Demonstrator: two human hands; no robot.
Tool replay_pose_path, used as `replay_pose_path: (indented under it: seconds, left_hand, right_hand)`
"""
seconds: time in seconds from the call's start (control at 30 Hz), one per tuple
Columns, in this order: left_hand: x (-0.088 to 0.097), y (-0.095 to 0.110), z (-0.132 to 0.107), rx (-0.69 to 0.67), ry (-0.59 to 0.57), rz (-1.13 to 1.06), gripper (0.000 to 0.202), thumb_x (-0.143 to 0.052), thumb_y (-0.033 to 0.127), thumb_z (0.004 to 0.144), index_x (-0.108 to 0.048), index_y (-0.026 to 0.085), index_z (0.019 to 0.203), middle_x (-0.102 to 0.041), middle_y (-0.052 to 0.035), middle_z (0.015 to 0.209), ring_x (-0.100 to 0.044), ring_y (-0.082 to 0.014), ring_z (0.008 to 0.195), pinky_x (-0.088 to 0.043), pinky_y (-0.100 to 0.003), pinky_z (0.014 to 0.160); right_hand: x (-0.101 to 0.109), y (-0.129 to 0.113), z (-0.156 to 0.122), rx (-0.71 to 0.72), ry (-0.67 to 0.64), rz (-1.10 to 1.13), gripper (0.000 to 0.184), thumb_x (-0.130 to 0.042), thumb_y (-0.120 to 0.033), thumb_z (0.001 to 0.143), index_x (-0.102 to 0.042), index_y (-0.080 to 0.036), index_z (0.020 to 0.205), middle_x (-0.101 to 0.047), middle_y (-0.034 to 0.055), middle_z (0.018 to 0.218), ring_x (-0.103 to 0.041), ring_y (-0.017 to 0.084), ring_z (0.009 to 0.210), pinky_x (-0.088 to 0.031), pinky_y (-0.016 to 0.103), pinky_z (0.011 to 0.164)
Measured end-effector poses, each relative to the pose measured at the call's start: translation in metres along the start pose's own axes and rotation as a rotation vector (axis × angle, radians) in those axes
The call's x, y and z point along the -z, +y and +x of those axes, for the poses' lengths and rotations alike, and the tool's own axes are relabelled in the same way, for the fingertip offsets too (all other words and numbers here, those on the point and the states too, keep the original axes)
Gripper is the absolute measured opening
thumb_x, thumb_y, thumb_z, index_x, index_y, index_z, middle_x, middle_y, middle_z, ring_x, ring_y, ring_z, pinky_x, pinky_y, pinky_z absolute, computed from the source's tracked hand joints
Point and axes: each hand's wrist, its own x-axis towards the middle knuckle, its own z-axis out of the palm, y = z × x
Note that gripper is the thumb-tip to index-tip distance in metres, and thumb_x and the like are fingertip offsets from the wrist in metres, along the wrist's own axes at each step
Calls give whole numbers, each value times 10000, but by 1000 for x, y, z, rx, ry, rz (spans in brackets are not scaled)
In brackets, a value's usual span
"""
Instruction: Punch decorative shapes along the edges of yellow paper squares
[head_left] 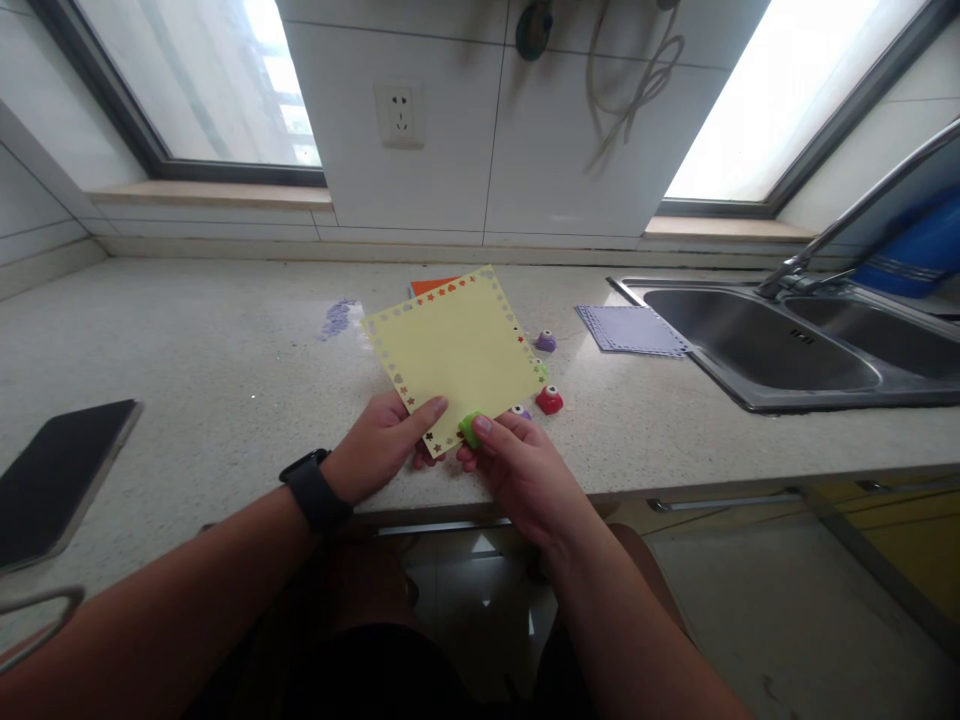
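A square sheet of yellow paper (454,350) is held tilted above the counter, with small star and heart shapes punched along its edges. My left hand (386,440) pinches its lower left edge, thumb on top. At the near edge, my right hand (525,465) grips a green craft punch (471,430), its thumb pressed on the punch, which sits over the paper's border. Just to the right lie a red craft punch (550,400) and a purple craft punch (546,341). Another purple punch (520,411) and a green one (539,368) are partly hidden by the paper and hand.
Orange paper (435,287) shows behind the yellow sheet. Purple punched bits (339,318) lie to its left. A stack of purple punched paper (634,330) rests beside the steel sink (720,330). A dark tablet-like slab (64,480) lies at far left.
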Motion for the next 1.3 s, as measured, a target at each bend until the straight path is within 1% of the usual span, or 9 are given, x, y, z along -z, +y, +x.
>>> replay_pose_path:
  seconds: [0.2,0.33,0.5,0.7,0.9,1.3]
  left_hand:
    - [-1,1,0,-11,4,0,398,-654,511,910,-656,156,728,-630,-2,574,-509,-111,446,-419,-223,434]
    - [-1,1,0,-18,6,11,414,-656,518,905,-652,155,707,-631,-6,570,-511,-112,441,-417,-225,430]
    - [-1,0,0,-21,-8,13,414,-649,512,913,-654,152,709,-631,-5,569,-512,-110,446,-412,-219,432]
    - [-1,0,0,-18,-15,13,401,-644,501,921,-663,149,731,-643,-9,585,-516,-107,449,-416,-212,430]
    - [-1,2,-1,-22,-27,11,417,-652,510,912,-659,151,701,-627,-7,567,-513,-110,447,-418,-218,435]
    - [-1,1,-1,-31,-60,28,398,-627,481,937,-681,149,724,-651,-15,595,-528,-116,472,-431,-223,456]
  right_hand:
    - [0,1,0,10,1,-12,220,-843,-368,786,-758,-168,822,-698,27,778,-593,126,664,-482,264,660]
    - [0,1,0,12,21,-26,232,-848,-381,773,-753,-172,812,-704,30,772,-587,131,651,-482,269,638]
    - [-1,2,0,24,34,-54,258,-854,-397,762,-756,-169,832,-714,38,787,-583,128,646,-469,263,619]
    - [-2,1,0,23,37,-56,238,-852,-385,765,-765,-175,835,-717,39,800,-576,125,648,-454,263,613]
    - [-2,2,0,33,34,-76,248,-851,-391,759,-770,-178,855,-719,47,815,-566,135,659,-458,276,617]
    - [-2,4,-1,67,56,-97,227,-845,-391,766,-762,-185,813,-711,42,809,-542,131,645,-433,278,604]
